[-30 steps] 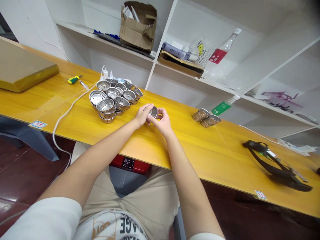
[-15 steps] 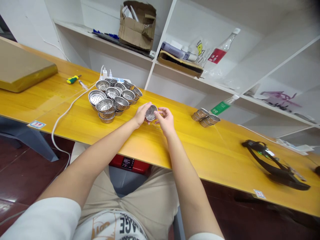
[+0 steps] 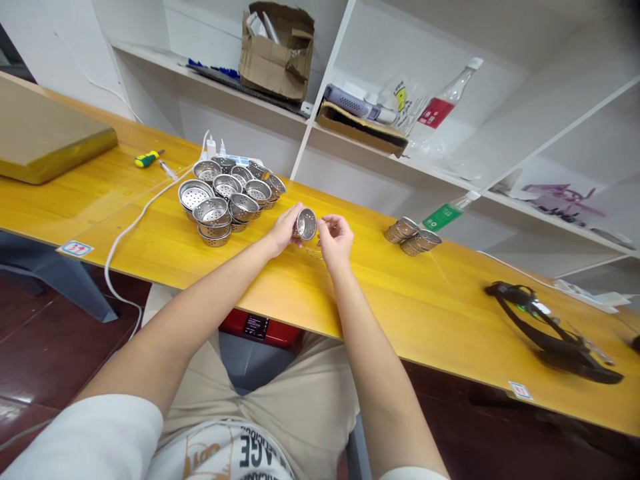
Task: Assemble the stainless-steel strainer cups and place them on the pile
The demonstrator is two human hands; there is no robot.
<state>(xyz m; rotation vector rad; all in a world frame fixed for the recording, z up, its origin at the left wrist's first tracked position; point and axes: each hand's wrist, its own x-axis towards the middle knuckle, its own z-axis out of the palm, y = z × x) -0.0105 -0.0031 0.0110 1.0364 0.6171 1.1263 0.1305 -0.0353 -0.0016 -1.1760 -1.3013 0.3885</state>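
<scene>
My left hand [image 3: 286, 230] is wrapped round a small perforated metal strainer cup [image 3: 306, 225], tilted so that its mouth faces right and up towards me. Just right of the rim is my right hand [image 3: 337, 240], its thumb and fingers curled in a pinch; whatever sits between the fingertips is too small to make out. A thin wire [image 3: 313, 253] curves below the cup towards the right hand. Left of my hands, several similar strainer cups [image 3: 211, 212] stand clustered and partly stacked on the yellow table [image 3: 280, 287].
More strainer cups [image 3: 421, 241] stand in stacks at the right, beside a green-labelled bottle [image 3: 443, 217]. A black head strap [image 3: 550, 337] lies far right. A screwdriver [image 3: 147, 159], a white cable [image 3: 133, 230] and a large flat box [image 3: 55, 137] are at the left. Shelves [image 3: 295, 143] rise behind.
The cup in my left hand has turned slightly and shifted a little right. My right hand has drawn back a little from the rim, to the right.
</scene>
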